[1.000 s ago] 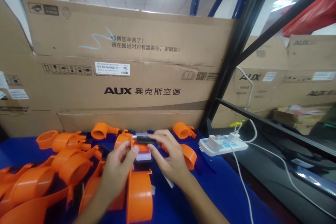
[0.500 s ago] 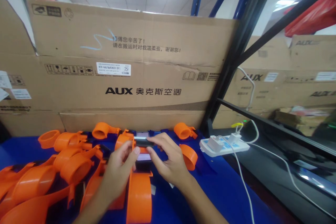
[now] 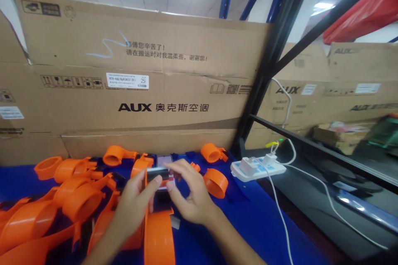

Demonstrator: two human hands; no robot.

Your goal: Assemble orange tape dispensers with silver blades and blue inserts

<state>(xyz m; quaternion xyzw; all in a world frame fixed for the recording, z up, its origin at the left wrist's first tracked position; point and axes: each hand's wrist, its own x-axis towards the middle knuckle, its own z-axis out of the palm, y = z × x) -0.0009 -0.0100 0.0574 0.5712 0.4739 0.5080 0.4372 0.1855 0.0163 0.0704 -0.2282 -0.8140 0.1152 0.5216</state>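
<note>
An orange plastic tape dispenser [image 3: 159,236] is in my left hand [image 3: 138,196], whose fingers and thumb close around its upper end. A black strip with a pale toothed edge [image 3: 158,173] lies across that end, under my left thumb. My right hand [image 3: 191,194] has its index finger and thumb at the right end of the black strip, pinching it there. The palm side of both hands is hidden. Just behind the hands lies a phone [image 3: 164,160] with a lit screen, partly covered by my fingers.
Several orange dispensers [image 3: 83,201] crowd the left of the blue tabletop [image 3: 199,244]. An orange ring [image 3: 217,183] and a smaller dispenser [image 3: 212,152] sit to the right. A white power strip [image 3: 258,168] with cables lies by the black rack post [image 3: 264,78]. A large carton [image 3: 130,120] walls the back.
The black strip has shifted left onto the dispenser's upper end, and my right hand has followed it. My left thumb now lies over the strip. The whole view has shifted slightly.
</note>
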